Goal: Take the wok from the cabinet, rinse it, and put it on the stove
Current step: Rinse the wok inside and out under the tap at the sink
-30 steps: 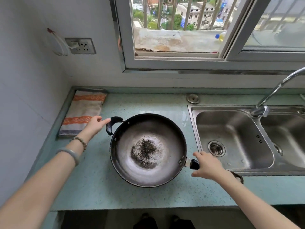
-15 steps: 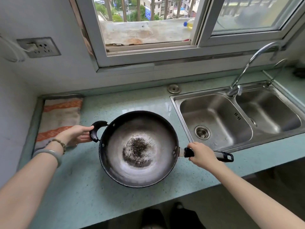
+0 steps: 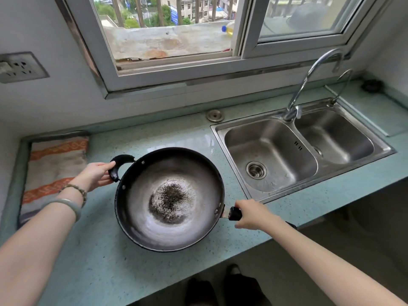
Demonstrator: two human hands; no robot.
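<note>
Head view. Wok (image 3: 170, 202): dark, round, grey inner wall, speckled black patch at the centre; at the middle of the counter (image 3: 99, 261), toward its front edge, just left of the sink (image 3: 217, 131); resting or lifted clear, not discernible. Left hand (image 3: 95, 175): fingers and thumb curled onto the black loop handle (image 3: 117, 166) at the wok's far-left rim; two bracelets (image 3: 74, 202) on the wrist. Right hand (image 3: 251, 214): closed in a fist round the long handle (image 3: 235, 213) at the wok's near-right rim, a short black stretch visible between fist and rim. Sink: steel, two basins, set into the counter's right part; drain (image 3: 256, 170) in the left basin. Faucet (image 3: 309, 78): curved, at the sink's back rim between the basins. Striped towel (image 3: 53, 168): folded, along the counter's left edge, just beside the left hand. Round metal cap (image 3: 214, 115): at the counter's back edge, beside the sink's far-left corner. Socket (image 3: 19, 67): on the wall at far left. Window (image 3: 176, 65): above the counter's back edge, one pane slid open; bottle (image 3: 228, 29) with a blue cap on the outer ledge.
</note>
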